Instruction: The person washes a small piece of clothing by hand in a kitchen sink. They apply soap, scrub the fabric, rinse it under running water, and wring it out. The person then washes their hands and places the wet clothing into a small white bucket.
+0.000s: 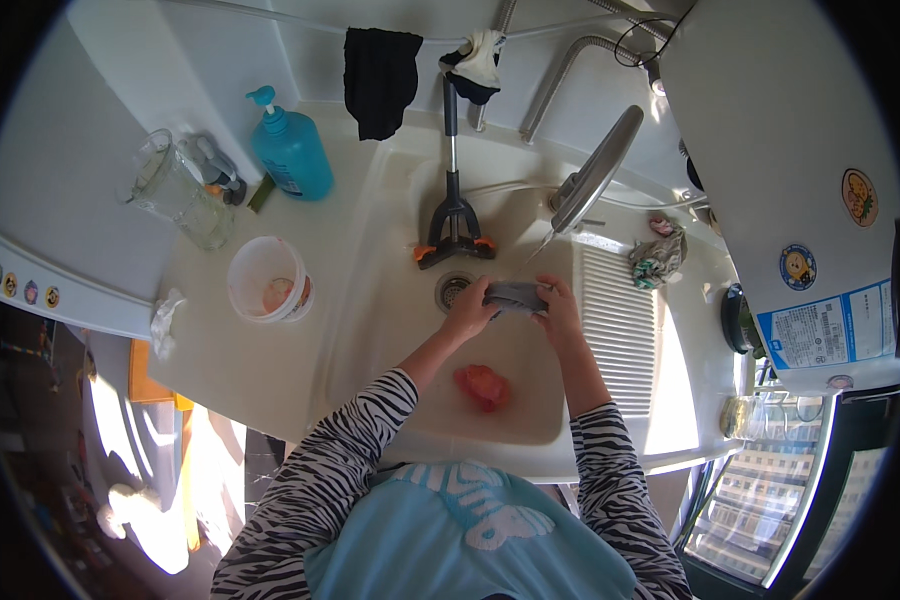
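Note:
A grey wet-looking cloth is stretched between my two hands above a white sink basin. My left hand grips its left end, close to the metal drain. Its right end is pinched in my right hand, just below the tip of the faucet. A crumpled pink-red cloth lies on the basin floor, nearer to me. Behind the drain, a mop head with orange ends rests in the sink, its handle upright against the back.
Left of the basin stand a white bucket, a glass pitcher and a blue pump bottle. On the right are a ribbed washboard and a crumpled cloth. A black cloth and a sock-like black-and-white item hang behind.

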`<state>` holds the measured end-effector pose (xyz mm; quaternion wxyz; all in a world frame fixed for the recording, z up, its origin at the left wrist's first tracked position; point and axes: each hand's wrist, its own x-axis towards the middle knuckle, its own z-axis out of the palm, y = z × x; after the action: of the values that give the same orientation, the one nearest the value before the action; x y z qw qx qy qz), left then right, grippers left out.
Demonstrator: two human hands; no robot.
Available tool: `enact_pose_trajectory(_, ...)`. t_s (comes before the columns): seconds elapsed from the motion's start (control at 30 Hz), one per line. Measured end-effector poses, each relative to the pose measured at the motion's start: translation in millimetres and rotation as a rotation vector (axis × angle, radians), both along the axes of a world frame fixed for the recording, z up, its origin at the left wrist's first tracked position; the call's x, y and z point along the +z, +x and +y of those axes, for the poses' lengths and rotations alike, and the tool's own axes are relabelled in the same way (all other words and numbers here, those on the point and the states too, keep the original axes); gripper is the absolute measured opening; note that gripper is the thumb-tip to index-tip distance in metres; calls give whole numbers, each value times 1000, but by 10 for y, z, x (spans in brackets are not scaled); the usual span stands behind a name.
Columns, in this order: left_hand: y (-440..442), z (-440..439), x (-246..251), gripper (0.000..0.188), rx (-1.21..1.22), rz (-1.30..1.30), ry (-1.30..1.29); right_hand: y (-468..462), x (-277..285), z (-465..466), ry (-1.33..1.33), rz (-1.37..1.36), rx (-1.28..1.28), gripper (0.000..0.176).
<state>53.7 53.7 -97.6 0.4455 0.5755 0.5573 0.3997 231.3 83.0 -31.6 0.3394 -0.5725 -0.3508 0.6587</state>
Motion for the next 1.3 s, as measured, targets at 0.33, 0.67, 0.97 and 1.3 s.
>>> enact_pose_trajectory(0.33,91,-793,644,20,-238,352,466,-149,-178,-760,-201,558,-137,20)
enact_pose_trajectory(0.67,-534,-654,721,12,182,-418,-90,-470,135,-1150,-326,-62,256,25)
enact_pose_trajectory(0.97,-459,-639,396,16,119,-355,-164,4,-693,-1209,-239,-346,66,30)
enact_pose_trajectory(1.3,-117,-292,577,77,-251,-740,-165,-459,142,-172,-143,447,15,42)
